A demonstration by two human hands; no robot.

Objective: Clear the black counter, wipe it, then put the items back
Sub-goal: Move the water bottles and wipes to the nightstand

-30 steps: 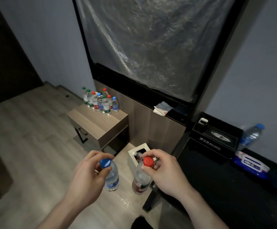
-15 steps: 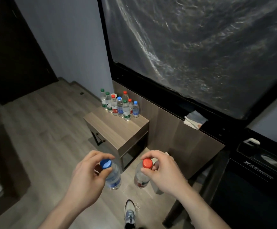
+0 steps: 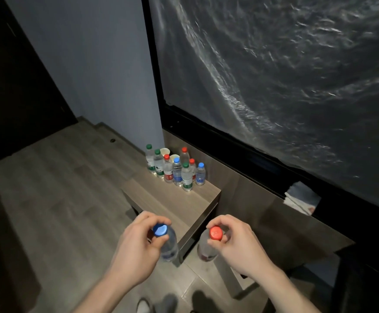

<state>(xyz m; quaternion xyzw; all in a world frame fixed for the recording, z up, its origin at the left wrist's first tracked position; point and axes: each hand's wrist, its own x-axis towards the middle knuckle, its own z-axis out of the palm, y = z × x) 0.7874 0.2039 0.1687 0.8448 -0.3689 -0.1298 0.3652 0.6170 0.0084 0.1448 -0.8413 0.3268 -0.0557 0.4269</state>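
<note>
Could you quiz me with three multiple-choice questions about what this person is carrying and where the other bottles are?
1. Where does the cluster of bottles stand?
A. on the floor
B. at the far end of the wooden side table
C. on a chair

2. What colour is the cap on the bottle in the right hand?
A. red
B. green
C. white

3. How is the left hand holding the blue-capped bottle?
A. flat on its palm
B. by its base
C. fingers pinched round its neck

Answers: B, the cluster stands by the wall; A, cap is red; C, fingers curl under the cap.
</note>
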